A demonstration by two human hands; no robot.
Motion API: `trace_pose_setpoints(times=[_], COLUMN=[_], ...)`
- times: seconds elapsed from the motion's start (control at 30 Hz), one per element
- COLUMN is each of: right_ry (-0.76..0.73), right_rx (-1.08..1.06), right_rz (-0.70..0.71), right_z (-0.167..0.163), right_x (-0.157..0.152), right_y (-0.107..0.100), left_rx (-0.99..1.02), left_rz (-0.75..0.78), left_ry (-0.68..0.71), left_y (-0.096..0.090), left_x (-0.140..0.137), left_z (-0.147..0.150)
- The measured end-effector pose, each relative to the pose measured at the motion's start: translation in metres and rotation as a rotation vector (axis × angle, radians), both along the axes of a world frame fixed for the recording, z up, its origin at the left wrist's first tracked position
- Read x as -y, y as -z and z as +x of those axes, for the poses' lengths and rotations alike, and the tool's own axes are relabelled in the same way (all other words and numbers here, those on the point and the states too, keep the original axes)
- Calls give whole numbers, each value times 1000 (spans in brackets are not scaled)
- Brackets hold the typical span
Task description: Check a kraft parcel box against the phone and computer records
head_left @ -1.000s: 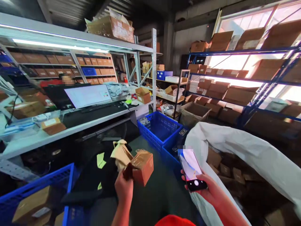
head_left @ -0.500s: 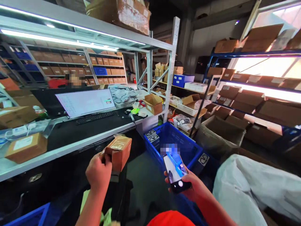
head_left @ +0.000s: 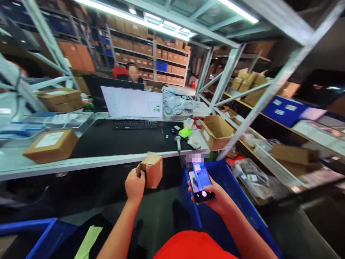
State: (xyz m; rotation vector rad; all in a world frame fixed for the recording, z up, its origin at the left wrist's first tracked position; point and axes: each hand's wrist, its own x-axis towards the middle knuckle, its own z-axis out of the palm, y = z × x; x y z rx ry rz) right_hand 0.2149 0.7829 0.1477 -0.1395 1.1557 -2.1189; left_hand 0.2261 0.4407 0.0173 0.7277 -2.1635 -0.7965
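My left hand [head_left: 135, 185] is closed around the edge of a small brown cardboard box [head_left: 154, 172] with clear tape over its top. The box is in the air, in front of the desk edge. My right hand [head_left: 217, 197] grips a smartphone [head_left: 199, 181], thumb at the lower part of its lit screen, which shows a camera picture with a white round button. Below and behind the phone stands a blue plastic crate [head_left: 242, 194], partly hidden by my right forearm.
On the desk [head_left: 126, 142] are a monitor [head_left: 133, 102], a keyboard [head_left: 134, 125], a handheld scanner [head_left: 178, 143], an open carton [head_left: 217, 131] and a labelled box [head_left: 51, 145]. A metal upright [head_left: 258, 104] rises at right. Another blue crate [head_left: 40, 226] is at lower left. A person [head_left: 134, 73] sits behind the monitor.
The view has swung left, bringing the desk to the middle. Both hands keep their hold on the box and the smartphone, and the box now appears nearer the desk edge.
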Motion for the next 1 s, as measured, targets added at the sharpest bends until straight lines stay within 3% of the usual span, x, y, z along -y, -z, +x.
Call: trace_pose_setpoints(times=[0.1, 0.2, 0.33, 0.43, 0.57, 0.73, 0.87, 1.0], right_ry=[-125, -334, -610, -698, -730, -717, -770, -817], right_rx=[10, 11, -6, 3, 60, 113, 179, 218], right_rz=[-100, -139, -115, -100, -54, -27, 4, 19], right_z=[-95, -168, -245, -288, -328, -354, -367, -377], right_x=[83, 149, 209, 254, 318, 390, 435, 460], right_y=[6, 4, 5, 17, 42, 63, 72, 79], left_rx=[-11, -34, -69, -102, -105, -62, -5, 44], left_rz=[15, 34, 56, 70, 126, 245, 356, 433], left_ry=[-165, -289, -369, -396, -386, -320, -257, -255], left_y=[14, 20, 25, 34, 55, 75, 79, 79], left_x=[15, 32, 62, 92, 142, 199, 225, 235], left_z=[-39, -81, -129, -159, -194, -230, -246, -250])
